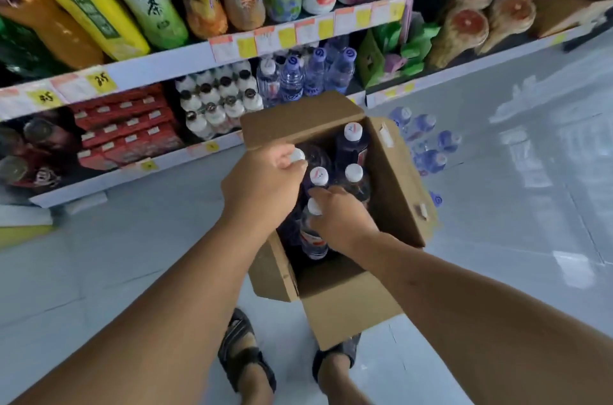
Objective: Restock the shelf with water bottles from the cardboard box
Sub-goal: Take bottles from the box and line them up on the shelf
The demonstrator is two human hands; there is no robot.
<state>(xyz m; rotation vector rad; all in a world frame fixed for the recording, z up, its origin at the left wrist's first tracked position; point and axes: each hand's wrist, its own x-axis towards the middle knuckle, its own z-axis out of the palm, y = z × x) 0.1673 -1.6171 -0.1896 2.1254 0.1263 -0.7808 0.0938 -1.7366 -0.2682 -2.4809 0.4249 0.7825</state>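
An open cardboard box [394,179] stands on the floor in front of the shelf, holding several water bottles with white caps. My left hand [262,189] is closed around the neck of a bottle [297,155] at the box's left side, with only its cap showing. My right hand [338,219] grips another bottle [311,235] near the box's front, just below its cap. Three more bottles [352,132] stand upright behind them. Clear water bottles [298,76] with blue caps fill part of the lower shelf [212,147] beyond the box.
White-bodied bottles [219,103] and red cartons [126,136] sit left of the shelf's water. Large drink bottles line the upper shelf [159,63]. A wrapped pack of blue-capped bottles [428,139] lies on the tiled floor right of the box. My sandalled feet [245,358] stand below it.
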